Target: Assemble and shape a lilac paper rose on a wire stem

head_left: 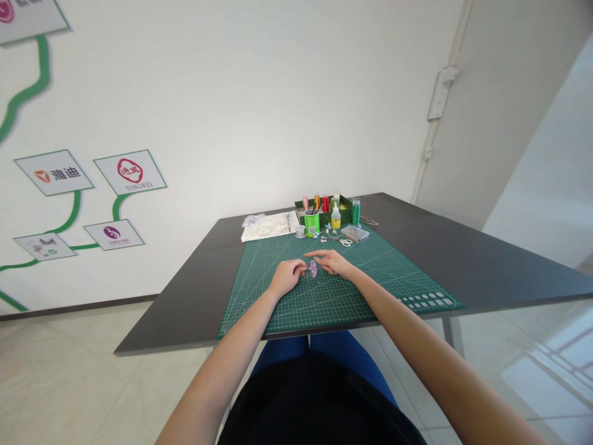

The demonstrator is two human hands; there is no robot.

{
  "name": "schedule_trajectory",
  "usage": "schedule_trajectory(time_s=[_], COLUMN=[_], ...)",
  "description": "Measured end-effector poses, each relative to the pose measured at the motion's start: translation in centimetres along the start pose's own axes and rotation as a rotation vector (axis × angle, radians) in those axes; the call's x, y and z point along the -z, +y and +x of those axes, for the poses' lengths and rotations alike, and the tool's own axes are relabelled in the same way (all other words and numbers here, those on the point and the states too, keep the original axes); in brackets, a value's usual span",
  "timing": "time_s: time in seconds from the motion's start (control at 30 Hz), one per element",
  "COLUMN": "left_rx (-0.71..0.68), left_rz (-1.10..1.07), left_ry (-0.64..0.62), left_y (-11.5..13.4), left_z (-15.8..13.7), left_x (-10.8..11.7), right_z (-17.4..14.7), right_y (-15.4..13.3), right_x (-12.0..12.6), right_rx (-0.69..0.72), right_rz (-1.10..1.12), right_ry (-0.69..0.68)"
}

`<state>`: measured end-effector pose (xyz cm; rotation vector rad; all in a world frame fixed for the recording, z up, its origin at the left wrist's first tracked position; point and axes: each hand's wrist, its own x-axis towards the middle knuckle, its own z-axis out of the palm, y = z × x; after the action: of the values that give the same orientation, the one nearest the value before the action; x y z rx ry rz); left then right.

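Note:
A small purple flower (314, 269) is between my two hands, low over the green cutting mat (296, 309). On its left side, my left hand (288, 275) is closed, with curled fingertips that seem to pinch the flower by its left edge or stem. The exact grip is too small to see. My right hand (334, 263) is just right of the flower, palm down. Its index finger stretches out to the left above the flower and the other fingers are loosely bent, with nothing visible in them.
Behind the hands are white-handled scissors (346, 242), a clear plastic case (354, 233), a glue bottle (336, 216), a green can (312, 224) with tools, and a green box (345, 216) of thread spools. White sheets (266, 227) lie at back left. The dark table (185, 296) meets a wall.

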<state>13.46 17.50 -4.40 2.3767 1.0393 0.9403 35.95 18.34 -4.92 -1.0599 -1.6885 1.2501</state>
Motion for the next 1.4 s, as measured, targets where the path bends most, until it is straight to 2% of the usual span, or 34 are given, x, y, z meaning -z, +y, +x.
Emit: schedule_trajectory(time_s=[0.8, 1.1, 1.4], left_rx=[0.037, 0.065, 0.134], left_rz=[-0.172, -0.319, -0.505], left_ry=[0.032, 0.046, 0.113], left_y=[0.1, -0.4, -1.0], left_z=[0.0, 0.2, 0.5], left_x=[-0.3, -0.6, -0.8], right_z=[0.1, 0.1, 0.1], right_y=[-0.1, -0.1, -0.1], right_x=[-0.1, -0.2, -0.3], right_rx=[-0.015, -0.033, -0.022], right_rz=[-0.049, -0.053, -0.084], right_ry=[0.009, 0.014, 0.009])
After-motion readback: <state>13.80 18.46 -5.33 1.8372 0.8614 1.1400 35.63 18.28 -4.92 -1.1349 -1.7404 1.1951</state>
